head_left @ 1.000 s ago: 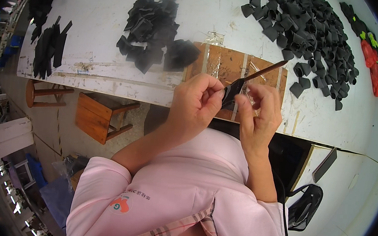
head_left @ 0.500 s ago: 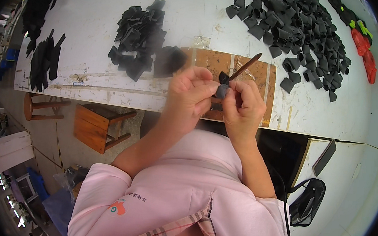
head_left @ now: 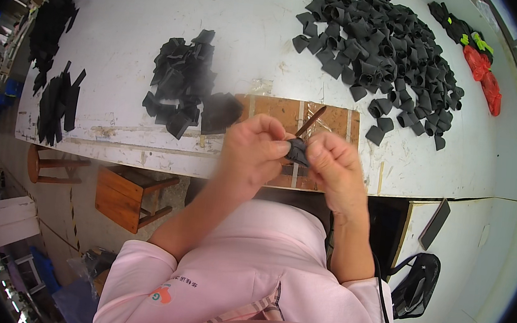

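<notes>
Your two hands, left hand (head_left: 250, 154) and right hand (head_left: 337, 169), meet near the surface's close edge, thumbs and fingers pinched on opposite ends of one small dark piece (head_left: 297, 154). Take that piece as the centre of your clock. Largest is the white surface (head_left: 238, 47), spreading from nine through twelve to three, worn and stained along its near edge. At one o'clock you have a broad heap (head_left: 376, 42) of dark grey folded pieces, many bent into open loops, with a few scattered at its near side. Below and just beyond your hands lies a brown board (head_left: 276, 108) crossed by pale strips. At ten o'clock, a looser pile (head_left: 182, 79) of flat dark pieces reaches nearly to the board's left edge. Off the surface at eight o'clock stands a wooden stool (head_left: 119, 197). Well away at nine o'clock, you have a bundle of long dark strips (head_left: 58, 108). A red plastic bag (head_left: 492, 90) sits at two. Smaller still, a thin brown stick (head_left: 312, 120) points toward one o'clock from just behind your held piece; its lower end is hidden, so you cannot tell whether it touches. Smallest is the piece itself, curled between your fingertips.
</notes>
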A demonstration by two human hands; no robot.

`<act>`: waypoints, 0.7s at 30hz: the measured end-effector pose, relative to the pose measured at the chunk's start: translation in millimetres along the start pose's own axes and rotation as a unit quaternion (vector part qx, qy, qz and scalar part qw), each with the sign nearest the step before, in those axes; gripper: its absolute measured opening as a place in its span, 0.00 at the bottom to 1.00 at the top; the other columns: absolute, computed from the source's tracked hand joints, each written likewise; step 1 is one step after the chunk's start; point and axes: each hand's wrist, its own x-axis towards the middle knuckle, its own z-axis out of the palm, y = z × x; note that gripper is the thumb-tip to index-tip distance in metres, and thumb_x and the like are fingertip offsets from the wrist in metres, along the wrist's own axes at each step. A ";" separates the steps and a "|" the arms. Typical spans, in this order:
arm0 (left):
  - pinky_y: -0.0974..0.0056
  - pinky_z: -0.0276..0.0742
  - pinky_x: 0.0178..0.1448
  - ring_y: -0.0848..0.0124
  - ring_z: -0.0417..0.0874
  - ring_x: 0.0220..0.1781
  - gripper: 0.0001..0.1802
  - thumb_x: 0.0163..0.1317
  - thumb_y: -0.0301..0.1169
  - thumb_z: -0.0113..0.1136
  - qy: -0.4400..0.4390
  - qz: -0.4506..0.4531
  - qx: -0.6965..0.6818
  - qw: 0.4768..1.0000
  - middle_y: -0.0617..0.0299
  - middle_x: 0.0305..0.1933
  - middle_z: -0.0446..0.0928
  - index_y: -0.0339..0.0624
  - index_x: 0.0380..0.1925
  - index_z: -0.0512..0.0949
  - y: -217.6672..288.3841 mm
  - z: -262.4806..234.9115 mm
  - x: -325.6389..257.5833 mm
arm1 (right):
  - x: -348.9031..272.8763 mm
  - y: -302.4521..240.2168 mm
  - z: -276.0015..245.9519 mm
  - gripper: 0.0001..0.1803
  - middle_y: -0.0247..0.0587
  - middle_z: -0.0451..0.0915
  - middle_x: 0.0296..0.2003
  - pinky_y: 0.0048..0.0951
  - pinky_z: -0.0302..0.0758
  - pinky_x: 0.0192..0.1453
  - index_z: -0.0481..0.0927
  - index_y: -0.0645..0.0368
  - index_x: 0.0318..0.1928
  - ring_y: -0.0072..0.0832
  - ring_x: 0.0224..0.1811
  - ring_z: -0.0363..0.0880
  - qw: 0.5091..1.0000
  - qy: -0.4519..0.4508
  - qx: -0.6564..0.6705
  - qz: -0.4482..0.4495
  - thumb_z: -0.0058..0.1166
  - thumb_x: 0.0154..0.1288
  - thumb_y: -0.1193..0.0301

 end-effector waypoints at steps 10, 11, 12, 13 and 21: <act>0.78 0.49 0.10 0.85 0.55 0.07 0.10 0.61 0.22 0.41 -0.229 -0.140 -0.334 0.904 0.58 0.29 0.74 0.39 0.42 0.68 19.4 1.2 24.2 | 41.5 -24.2 -11.2 0.15 0.27 0.67 0.19 0.12 0.52 0.18 0.73 0.62 0.29 0.11 0.16 0.57 0.991 -0.111 -0.009 -0.073 0.51 0.60 0.60; 0.78 0.49 0.10 0.84 0.55 0.07 0.09 0.61 0.22 0.42 -0.220 -0.140 -0.335 0.905 0.58 0.29 0.74 0.39 0.41 0.68 20.8 2.1 23.6 | 41.4 -27.4 -10.4 0.16 0.27 0.67 0.19 0.12 0.53 0.18 0.73 0.62 0.29 0.12 0.16 0.57 0.991 -0.112 -0.012 -0.070 0.51 0.59 0.60; 0.78 0.49 0.10 0.84 0.55 0.07 0.09 0.61 0.22 0.42 -0.218 -0.141 -0.335 0.906 0.58 0.29 0.74 0.39 0.41 0.68 23.0 4.4 23.5 | 41.5 -31.1 -9.8 0.16 0.28 0.67 0.19 0.12 0.53 0.18 0.73 0.63 0.29 0.12 0.16 0.57 0.991 -0.113 -0.015 -0.068 0.51 0.59 0.60; 0.78 0.49 0.10 0.85 0.55 0.07 0.08 0.61 0.22 0.42 -0.228 -0.163 -0.386 0.879 0.58 0.29 0.74 0.40 0.40 0.68 26.5 7.9 24.6 | 43.1 -37.1 -10.1 0.16 0.28 0.67 0.19 0.12 0.54 0.19 0.73 0.63 0.29 0.12 0.17 0.58 0.991 -0.110 -0.027 -0.078 0.51 0.59 0.60; 0.78 0.50 0.12 0.85 0.56 0.08 0.09 0.58 0.22 0.46 -0.235 -0.116 -0.317 0.912 0.60 0.30 0.73 0.40 0.40 0.68 14.0 1.3 20.3 | 44.6 -19.5 -18.6 0.15 0.25 0.68 0.22 0.12 0.56 0.20 0.72 0.61 0.28 0.11 0.20 0.59 0.986 -0.153 -0.004 -0.061 0.52 0.58 0.60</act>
